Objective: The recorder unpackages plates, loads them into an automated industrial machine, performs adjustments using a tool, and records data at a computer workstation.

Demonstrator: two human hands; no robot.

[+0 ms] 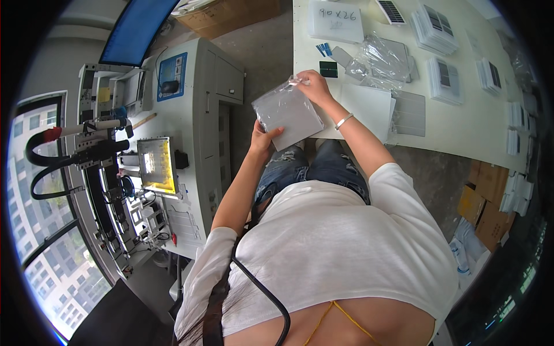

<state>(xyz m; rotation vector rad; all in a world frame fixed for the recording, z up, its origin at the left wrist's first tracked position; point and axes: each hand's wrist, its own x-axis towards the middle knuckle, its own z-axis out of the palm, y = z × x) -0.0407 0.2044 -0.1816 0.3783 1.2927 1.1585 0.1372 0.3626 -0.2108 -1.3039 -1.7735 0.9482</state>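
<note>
The white counter (461, 130) fills the view from 12 to 3 o'clock, its far edge cut off by the rim. A grey machine (196, 115) stands at 9 o'clock. Both forearms reach up from 6 o'clock, bent at the elbows. A grey panel (288, 115) in a clear bag is held above the lap, at the counter's near edge. The left hand (262, 138) grips its lower corner, thumb on top, fingers hidden beneath. The right hand (314, 85), a bracelet (343, 121) on its wrist, pinches the bag's top edge at 12 o'clock. Stacks (444, 81) at 2 o'clock are too small to make out.
</note>
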